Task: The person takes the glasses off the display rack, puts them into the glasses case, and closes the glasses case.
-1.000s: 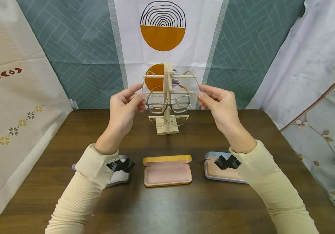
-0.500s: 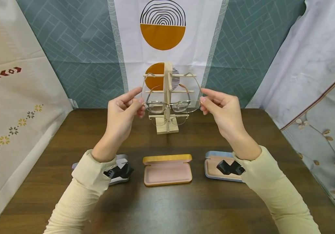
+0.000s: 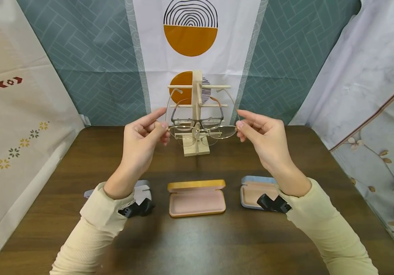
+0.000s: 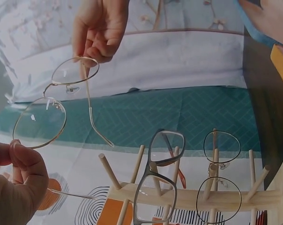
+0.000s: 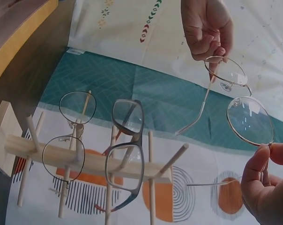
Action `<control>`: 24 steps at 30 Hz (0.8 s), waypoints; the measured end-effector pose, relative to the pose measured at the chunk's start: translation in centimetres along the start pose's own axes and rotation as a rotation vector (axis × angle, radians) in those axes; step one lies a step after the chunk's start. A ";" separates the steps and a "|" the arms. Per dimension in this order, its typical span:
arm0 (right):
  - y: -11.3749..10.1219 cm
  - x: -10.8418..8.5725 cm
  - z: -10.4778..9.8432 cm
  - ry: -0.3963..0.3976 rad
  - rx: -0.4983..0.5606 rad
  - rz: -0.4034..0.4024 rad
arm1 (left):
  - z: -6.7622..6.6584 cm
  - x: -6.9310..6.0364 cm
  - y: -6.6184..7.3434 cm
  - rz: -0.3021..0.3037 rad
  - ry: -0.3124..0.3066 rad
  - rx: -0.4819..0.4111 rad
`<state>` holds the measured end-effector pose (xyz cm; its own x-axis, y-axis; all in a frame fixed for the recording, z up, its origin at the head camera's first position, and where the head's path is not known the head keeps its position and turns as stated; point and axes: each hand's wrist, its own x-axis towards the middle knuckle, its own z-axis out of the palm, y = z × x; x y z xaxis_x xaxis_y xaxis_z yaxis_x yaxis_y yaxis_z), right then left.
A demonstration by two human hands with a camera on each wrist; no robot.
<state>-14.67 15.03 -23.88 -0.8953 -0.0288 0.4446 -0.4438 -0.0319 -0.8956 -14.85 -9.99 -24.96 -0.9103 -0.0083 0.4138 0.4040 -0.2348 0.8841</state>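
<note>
Thin gold-rimmed eyeglasses (image 3: 226,132) hang in the air between my hands, temples unfolded and pointing away toward the stand. My left hand (image 3: 140,143) pinches them between thumb and fingers at the left hinge. At the opposite hinge, my right hand (image 3: 269,147) pinches them the same way. Behind them rises a wooden display stand (image 3: 197,78) with pegs. Grey-framed glasses (image 5: 142,161) with brownish temple tips sit on its middle pegs, and thin-rimmed glasses (image 4: 219,199) on the lower ones. Both wrist views show the held glasses apart from the stand.
Three open glasses cases stand in a row on the dark wooden table (image 3: 197,244): a pale grey-purple case (image 3: 143,193) partly behind my left sleeve, a yellow case (image 3: 197,204) with pink lining, and a blue case (image 3: 252,193) partly behind my right wrist camera. Patterned cloths surround the table.
Both hands have come down and slightly apart, bringing the gold-rimmed glasses lower and nearer, from the stand's top pegs to in front of the grey pair. The top pegs now carry no glasses.
</note>
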 end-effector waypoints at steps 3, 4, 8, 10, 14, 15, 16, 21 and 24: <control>-0.1 -0.3 -0.1 -0.006 -0.010 -0.009 | 0.0 -0.2 0.0 0.007 -0.004 -0.005; -0.1 -0.4 -0.1 -0.008 -0.014 -0.013 | 0.0 -0.3 0.0 0.008 -0.006 -0.007; -0.1 -0.8 -0.1 -0.011 -0.010 -0.025 | 0.0 -0.6 0.0 0.009 -0.004 -0.019; 0.0 -0.9 -0.1 -0.006 0.001 -0.027 | 0.0 -0.8 0.0 0.005 -0.004 -0.021; -0.1 -1.3 -0.1 0.004 0.018 -0.027 | -0.1 -1.2 0.0 0.002 -0.009 -0.016; -0.1 -1.4 -0.1 0.006 0.019 -0.026 | -0.1 -1.3 -0.1 0.003 -0.012 -0.015; -0.1 -1.5 -0.1 0.006 0.020 -0.025 | -0.1 -1.4 -0.1 0.003 -0.014 -0.014; 0.0 -1.9 -0.1 -0.001 0.006 -0.016 | -0.2 -1.9 -0.3 -0.005 -0.015 -0.014; 0.1 -2.2 -0.3 -0.008 -0.006 -0.012 | -0.3 -2.2 -0.5 -0.006 -0.016 -0.016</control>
<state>-12.75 15.35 -24.96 -0.8894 -0.0364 0.4557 -0.4550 -0.0267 -0.8901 -13.10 -10.10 -26.34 -0.9114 0.0084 0.4115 0.3965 -0.2507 0.8832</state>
